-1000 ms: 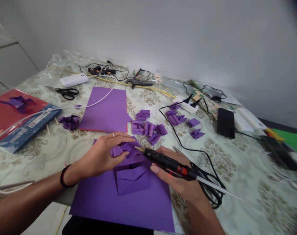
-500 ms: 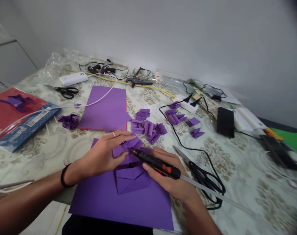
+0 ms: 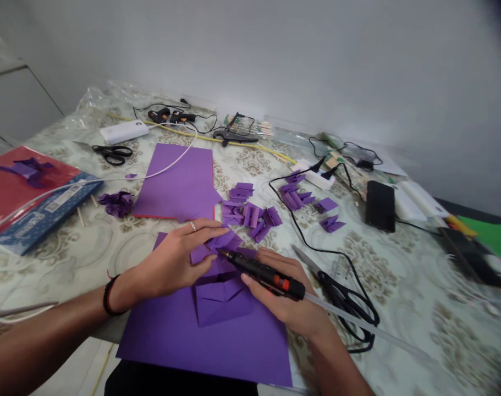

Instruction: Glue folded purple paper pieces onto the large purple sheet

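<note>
In my right hand (image 3: 289, 291) is a black hot glue gun (image 3: 262, 273), with a clear glue stick trailing from its back end. Its nozzle tip touches or nearly touches a folded purple paper piece (image 3: 225, 240). My left hand (image 3: 182, 254) steadies that piece from the left between index finger and thumb. Below the nozzle, a larger folded purple paper shape (image 3: 221, 308) stands on a purple sheet (image 3: 171, 341) at the table's front edge. How the small piece meets the larger shape is partly hidden by my fingers.
Folded purple pieces (image 3: 250, 214) lie beyond my hands, beside another purple sheet (image 3: 176, 181). Large scissors (image 3: 345, 300) rest close to my right wrist; smaller scissors (image 3: 114, 155) lie back left. A black cord (image 3: 303, 239) loops across the right. A phone (image 3: 380, 206) and power strip (image 3: 314, 175) are farther right.
Almost nothing differs. The glue gun has shifted very slightly, its tip still at the folded paper piece, and my left hand keeps its place.
</note>
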Available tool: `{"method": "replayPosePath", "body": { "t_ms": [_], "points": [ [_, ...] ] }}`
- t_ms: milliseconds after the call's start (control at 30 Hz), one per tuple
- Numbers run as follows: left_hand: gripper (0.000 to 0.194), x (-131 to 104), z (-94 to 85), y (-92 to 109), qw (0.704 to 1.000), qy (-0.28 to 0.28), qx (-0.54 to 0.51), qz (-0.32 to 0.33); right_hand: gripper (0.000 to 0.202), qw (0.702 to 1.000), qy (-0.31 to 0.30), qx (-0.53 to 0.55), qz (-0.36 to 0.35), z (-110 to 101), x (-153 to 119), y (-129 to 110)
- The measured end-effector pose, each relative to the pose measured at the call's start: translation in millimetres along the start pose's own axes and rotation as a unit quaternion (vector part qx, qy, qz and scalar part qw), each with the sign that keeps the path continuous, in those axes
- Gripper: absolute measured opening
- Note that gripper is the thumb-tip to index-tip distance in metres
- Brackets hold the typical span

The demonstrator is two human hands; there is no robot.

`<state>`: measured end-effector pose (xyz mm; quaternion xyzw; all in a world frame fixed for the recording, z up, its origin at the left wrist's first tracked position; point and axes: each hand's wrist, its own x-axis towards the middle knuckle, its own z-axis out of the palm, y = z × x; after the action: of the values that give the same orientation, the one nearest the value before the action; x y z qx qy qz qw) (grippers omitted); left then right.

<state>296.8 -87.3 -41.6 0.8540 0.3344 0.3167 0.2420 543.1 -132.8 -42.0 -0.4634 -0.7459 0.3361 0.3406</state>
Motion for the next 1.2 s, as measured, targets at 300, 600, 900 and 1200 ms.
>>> {"method": "replayPosePath", "body": {
  "t_ms": [300,600,900,1200],
  "points": [
    [0.047,-0.7,1.0,-0.3,1.0,0.002,0.003,0.007,0.023,1.0,0.004,-0.004,-0.012,-0.5,0.3,-0.2],
    [0.048,-2.0,1.7,-2.1,1.0,-0.006,0.016,0.005,0.033,0.999,0.031,-0.033,-0.004,-0.6,-0.6,1.3],
    [0.049,-1.8,0.9,-2.0,1.0,-0.016,0.014,0.005,0.041,0.997,0.057,-0.046,0.011,-3.1,3.1,-7.6],
    [0.048,-2.0,2.6,-4.0,1.0,-0.009,0.006,0.013,0.04,0.995,0.072,-0.07,0.025,-3.5,3.4,-7.6]
  ]
}}
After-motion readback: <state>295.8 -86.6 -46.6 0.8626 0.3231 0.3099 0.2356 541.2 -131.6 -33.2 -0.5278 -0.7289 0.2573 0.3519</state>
